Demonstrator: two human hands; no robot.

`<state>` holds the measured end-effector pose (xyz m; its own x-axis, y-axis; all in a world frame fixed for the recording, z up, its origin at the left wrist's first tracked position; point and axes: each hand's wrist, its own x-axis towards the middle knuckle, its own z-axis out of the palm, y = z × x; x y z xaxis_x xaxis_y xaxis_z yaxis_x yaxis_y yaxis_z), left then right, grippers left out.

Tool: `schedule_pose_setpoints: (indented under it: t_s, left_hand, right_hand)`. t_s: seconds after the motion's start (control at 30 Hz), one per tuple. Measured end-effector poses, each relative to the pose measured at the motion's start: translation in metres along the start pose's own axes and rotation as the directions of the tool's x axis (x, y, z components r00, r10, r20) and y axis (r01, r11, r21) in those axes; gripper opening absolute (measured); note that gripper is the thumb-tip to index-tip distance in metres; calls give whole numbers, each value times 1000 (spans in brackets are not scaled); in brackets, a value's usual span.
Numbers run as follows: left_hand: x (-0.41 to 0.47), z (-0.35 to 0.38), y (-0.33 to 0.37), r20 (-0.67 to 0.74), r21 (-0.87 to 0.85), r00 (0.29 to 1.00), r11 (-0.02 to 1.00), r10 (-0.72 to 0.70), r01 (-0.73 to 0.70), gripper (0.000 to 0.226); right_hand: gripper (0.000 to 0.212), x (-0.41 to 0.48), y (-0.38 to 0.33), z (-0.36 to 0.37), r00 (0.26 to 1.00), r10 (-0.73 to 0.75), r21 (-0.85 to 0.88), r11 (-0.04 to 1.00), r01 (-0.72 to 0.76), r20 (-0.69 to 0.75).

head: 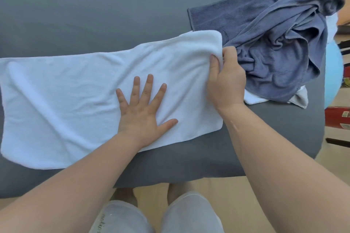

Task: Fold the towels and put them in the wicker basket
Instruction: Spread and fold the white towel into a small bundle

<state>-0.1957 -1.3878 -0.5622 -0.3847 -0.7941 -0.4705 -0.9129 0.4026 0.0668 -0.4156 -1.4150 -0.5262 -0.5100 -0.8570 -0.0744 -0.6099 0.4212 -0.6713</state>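
We press our flat left hand [141,108] on the white towel [66,100]; our right hand [225,81] pinches its lifted right edge beside crumpled blue towels [274,34].

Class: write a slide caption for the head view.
The left hand presses a white terry towel flat on a grey cushion; the right hand pinches its far corner.

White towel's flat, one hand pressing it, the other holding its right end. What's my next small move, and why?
Probably carry the right hand and the end it pinches leftward across the white towel. The towel lies spread out flat, its right edge is already gripped, and the left hand presses flat on it, pinning it where a crease could form.
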Motion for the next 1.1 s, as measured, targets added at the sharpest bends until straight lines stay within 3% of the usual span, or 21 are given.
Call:
schedule_pose_setpoints:
  t_s: [0.1, 0.2, 0.33, 0.43, 0.6, 0.77, 0.83, 0.93, 1.0, 1.1]
  left_hand:
    - [-3, 5, -11, 7, -20, 999, 998, 52, -52, 93]
    - [-7, 7, -22, -51, -81, 991, 989, 120, -124, 88]
    - [-27, 18, -38, -114, -106, 992, 992, 60, -72, 80]
    - [-46, 28, -41, -116, -52, 992, 997, 49, -55, 81]
    - [-58, 44, -46, -95, 32, 994, 999, 45, -42, 86]
    - [-71, 56, -50, -104, 72, 975, 979, 198, -191, 86]
    - [-80, 62, -54, -92, 87, 966, 969, 241, -233, 86]
    - [-92, 64, -62, -93, 69, 967, 970, 238, -232, 84]
    - [-98, 60, -70, -115, 13, 981, 987, 158, -158, 81]
    - [-104, 50, -92, -154, -79, 988, 997, -27, 15, 77]
  right_hand:
    - [19, 8, 20, -14, 998, 58, -104, 993, -56, 11]
    - [37, 2, 30, -25, 993, 114, -139, 984, -110, 18]
    - [54, -36, 26, -24, 980, 179, -99, 980, -170, 88]
    - [48, -71, 35, -19, 957, 268, -82, 962, -260, 113]
    - [34, -105, 56, -19, 947, 279, -217, 946, -242, 161]
    - [36, -128, 75, -33, 916, 372, -332, 892, -307, 153]
    - [35, -133, 70, -31, 948, 310, -416, 874, -252, 78]
    - [45, -133, 43, -12, 995, 97, -524, 849, -66, 30]
    - [50, -132, 16, 13, 988, -56, -507, 854, 121, 141]
    - [58, -137, -27, 63, 916, -193, -465, 813, 350, 353]
